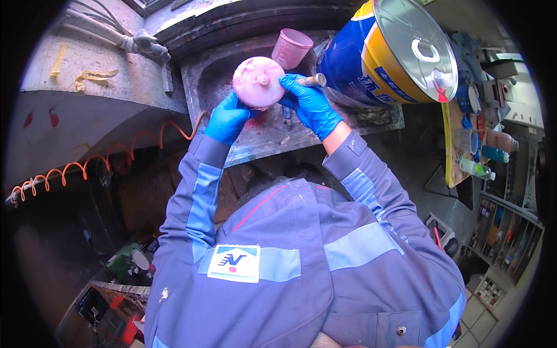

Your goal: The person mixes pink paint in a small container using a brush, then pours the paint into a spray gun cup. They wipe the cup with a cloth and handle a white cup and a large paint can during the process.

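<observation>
A round, pink-stained lid with a small knob in its middle is held between my two blue-gloved hands over the bench. My left hand is closed round its lower left edge. My right hand grips its right side, with fingers bent at the rim. A short, thick cylindrical handle sticks out to the right by my right hand's fingers; what it belongs to is hidden. Below the lid, a ribbed metal piece shows between my hands. Just beyond stands a pink-stained plastic cup.
A big blue and yellow metal bucket stands at the right on the stained metal bench. An orange coiled hose runs along the left. Several bottles sit on a side table at the far right.
</observation>
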Motion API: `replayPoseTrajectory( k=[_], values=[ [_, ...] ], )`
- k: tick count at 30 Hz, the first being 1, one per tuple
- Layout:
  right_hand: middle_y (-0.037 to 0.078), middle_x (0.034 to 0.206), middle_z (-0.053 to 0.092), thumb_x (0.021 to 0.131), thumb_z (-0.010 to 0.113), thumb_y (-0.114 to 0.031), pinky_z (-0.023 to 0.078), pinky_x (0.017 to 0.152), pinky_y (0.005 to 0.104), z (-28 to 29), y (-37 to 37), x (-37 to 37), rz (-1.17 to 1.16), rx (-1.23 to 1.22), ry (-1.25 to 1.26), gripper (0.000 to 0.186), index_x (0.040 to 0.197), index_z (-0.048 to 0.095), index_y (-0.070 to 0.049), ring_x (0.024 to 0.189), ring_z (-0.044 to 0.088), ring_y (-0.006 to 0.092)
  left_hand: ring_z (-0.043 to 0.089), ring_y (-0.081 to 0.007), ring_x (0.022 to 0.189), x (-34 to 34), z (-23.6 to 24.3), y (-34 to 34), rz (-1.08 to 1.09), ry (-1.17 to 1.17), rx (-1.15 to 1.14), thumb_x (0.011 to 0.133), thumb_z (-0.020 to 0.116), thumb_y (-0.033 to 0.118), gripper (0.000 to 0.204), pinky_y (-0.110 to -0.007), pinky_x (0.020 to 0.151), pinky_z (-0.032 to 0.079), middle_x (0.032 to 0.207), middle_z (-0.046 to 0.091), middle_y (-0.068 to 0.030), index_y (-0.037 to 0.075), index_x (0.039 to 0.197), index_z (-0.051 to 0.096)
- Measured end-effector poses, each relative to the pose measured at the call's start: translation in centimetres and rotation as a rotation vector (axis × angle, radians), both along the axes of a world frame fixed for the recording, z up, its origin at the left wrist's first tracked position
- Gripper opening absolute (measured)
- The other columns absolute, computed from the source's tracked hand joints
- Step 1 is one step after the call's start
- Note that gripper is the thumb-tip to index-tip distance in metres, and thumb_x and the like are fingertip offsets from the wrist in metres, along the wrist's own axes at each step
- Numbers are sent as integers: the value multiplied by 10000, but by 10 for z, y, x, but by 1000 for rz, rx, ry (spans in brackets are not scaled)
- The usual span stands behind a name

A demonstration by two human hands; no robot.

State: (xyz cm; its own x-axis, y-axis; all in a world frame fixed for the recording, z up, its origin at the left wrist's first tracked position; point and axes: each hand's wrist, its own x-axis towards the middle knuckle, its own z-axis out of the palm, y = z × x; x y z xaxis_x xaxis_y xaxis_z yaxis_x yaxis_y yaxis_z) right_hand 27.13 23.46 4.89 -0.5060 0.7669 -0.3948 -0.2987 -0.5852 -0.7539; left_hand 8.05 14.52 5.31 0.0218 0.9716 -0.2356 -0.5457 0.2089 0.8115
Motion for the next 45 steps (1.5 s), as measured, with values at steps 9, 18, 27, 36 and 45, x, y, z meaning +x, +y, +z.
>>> replayPoseTrajectory(
  k=[9,18,27,36,45],
  values=[
    [61,971,672,927,670,-200,553,718,250,31,-19,-5,-98,529,-401,264,1133,647,-36,782,644,106,611,-301,1111,-15,-22,-10,260,-132,-206,819,719,65,544,-432,915,558,1240,590,-134,44,1324,518],
    [97,1008,691,940,613,-131,563,767,276,39,-34,-2,-104,455,-41,265,1164,645,7,821,680,152,650,-294,1037,-17,-53,-15,203,-204,-194,798,686,-20,525,-394,867,582,1185,618,-137,28,1295,523],
    [106,975,696,934,590,-108,560,760,270,36,-28,10,59,441,37,265,1155,648,27,804,676,146,641,-270,1070,-20,-64,-11,165,2,-118,799,692,-25,504,-364,856,582,1188,626,-129,62,1276,555],
    [67,936,695,945,580,-131,554,728,249,34,0,24,121,541,-134,217,1080,680,6,748,658,117,632,-165,987,-37,-67,-9,205,174,-109,769,741,0,519,-301,873,527,1104,655,-42,54,1261,586],
    [81,980,719,857,715,-125,557,813,311,56,-7,17,213,984,-226,185,1025,716,-47,889,694,179,620,-167,1024,-25,-62,2,125,500,-137,787,679,-77,462,-310,936,494,1130,661,-46,32,1231,613]
  ],
)
